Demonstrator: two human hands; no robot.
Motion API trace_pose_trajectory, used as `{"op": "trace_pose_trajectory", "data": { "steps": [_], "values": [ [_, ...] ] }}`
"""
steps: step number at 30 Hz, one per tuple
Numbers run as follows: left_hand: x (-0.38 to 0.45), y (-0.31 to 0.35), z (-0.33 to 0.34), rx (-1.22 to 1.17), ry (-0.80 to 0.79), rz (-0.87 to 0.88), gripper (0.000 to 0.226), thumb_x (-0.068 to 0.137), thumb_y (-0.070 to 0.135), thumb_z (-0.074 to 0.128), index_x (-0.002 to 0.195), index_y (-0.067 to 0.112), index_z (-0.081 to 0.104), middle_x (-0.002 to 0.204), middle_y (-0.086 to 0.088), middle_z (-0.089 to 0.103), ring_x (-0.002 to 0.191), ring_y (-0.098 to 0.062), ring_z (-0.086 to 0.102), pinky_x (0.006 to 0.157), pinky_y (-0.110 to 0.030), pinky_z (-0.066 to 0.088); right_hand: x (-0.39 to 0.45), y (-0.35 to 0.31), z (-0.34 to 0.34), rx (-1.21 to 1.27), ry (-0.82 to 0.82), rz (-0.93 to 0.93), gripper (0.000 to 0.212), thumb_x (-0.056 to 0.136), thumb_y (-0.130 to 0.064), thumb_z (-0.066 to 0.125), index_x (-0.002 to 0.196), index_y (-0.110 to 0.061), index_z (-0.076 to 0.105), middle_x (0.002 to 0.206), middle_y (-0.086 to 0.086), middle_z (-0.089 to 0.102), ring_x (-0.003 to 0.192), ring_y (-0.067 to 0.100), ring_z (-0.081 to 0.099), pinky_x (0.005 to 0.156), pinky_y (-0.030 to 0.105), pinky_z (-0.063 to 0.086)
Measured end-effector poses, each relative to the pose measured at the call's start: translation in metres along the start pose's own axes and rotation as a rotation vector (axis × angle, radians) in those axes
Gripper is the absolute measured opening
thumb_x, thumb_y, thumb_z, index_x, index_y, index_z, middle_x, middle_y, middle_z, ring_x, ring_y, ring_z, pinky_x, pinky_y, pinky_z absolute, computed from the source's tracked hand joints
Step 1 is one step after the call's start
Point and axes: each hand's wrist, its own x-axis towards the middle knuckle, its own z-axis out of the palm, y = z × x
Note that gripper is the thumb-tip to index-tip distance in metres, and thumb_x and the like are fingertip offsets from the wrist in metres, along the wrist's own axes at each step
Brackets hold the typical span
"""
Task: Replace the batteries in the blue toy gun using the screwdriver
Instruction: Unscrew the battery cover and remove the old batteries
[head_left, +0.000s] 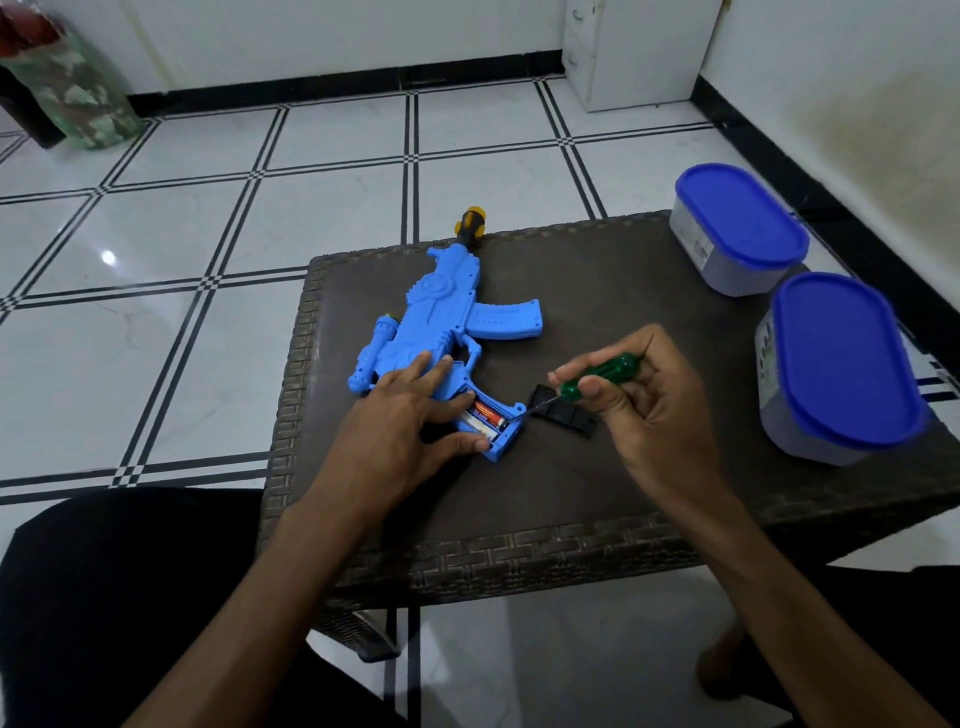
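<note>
The left hand (410, 410), fingers spread flat, pins the blue toy gun (441, 332) to the table (571, 493) while the right hand (639, 400), fingers closed around the green screwdriver (602, 375), angles its tip toward the exposed batteries (485, 414), probably to lever them out, the removed black cover (563, 413) lying just beside.

Blue toy gun (441, 317), yellow-tipped; green screwdriver (597, 375); black cover (563, 410); dark brown woven-patterned table (597, 519); blue-lidded containers (737, 228).
</note>
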Motion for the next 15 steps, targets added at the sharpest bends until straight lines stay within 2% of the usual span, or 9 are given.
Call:
{"op": "trace_pose_trajectory", "data": {
  "steps": [3,6,9,12,15],
  "values": [
    [0.0,0.0,0.0,-0.001,-0.006,-0.006,0.062,0.079,0.065,0.054,0.133,0.035,0.054,0.157,0.008,0.027,0.148,-0.011,0.013,0.118,-0.035,0.016,-0.007,0.002,-0.004,0.019,0.026,0.023,0.015,0.088,0.006,0.063,0.093,-0.004,0.053,0.095,0.01,0.074,0.095,0.024,0.072,0.085,0.038,0.058],
    [-0.001,0.001,-0.001,-0.003,-0.015,-0.018,0.062,0.079,0.065,0.054,0.134,0.036,0.053,0.157,0.009,0.026,0.148,-0.011,0.012,0.119,-0.037,0.016,-0.012,0.005,-0.01,0.024,0.041,0.047,0.014,0.087,0.01,0.062,0.095,0.005,0.051,0.096,0.009,0.074,0.095,0.02,0.073,0.084,0.032,0.058],
    [-0.002,0.002,-0.001,-0.002,-0.011,-0.025,0.06,0.08,0.063,0.055,0.134,0.036,0.053,0.157,0.01,0.025,0.148,-0.011,0.011,0.119,-0.038,0.016,-0.017,0.008,-0.015,0.029,0.053,0.074,0.015,0.086,0.013,0.061,0.094,0.005,0.051,0.095,0.009,0.075,0.094,0.019,0.073,0.082,0.029,0.058],
    [-0.002,0.003,-0.002,0.003,-0.007,-0.026,0.06,0.08,0.063,0.056,0.134,0.037,0.053,0.157,0.01,0.026,0.148,-0.011,0.012,0.119,-0.038,0.018,-0.023,0.012,-0.017,0.054,0.078,0.097,0.019,0.085,0.012,0.062,0.091,-0.004,0.053,0.096,0.01,0.075,0.096,0.021,0.073,0.081,0.027,0.058],
    [-0.002,0.003,-0.003,0.006,-0.002,-0.021,0.061,0.08,0.063,0.057,0.134,0.037,0.053,0.156,0.009,0.027,0.148,-0.011,0.014,0.118,-0.038,0.02,-0.026,0.013,-0.015,0.122,0.116,0.142,0.015,0.087,0.009,0.062,0.092,-0.001,0.053,0.096,0.011,0.075,0.096,0.023,0.073,0.08,0.03,0.058]
  ]
}}
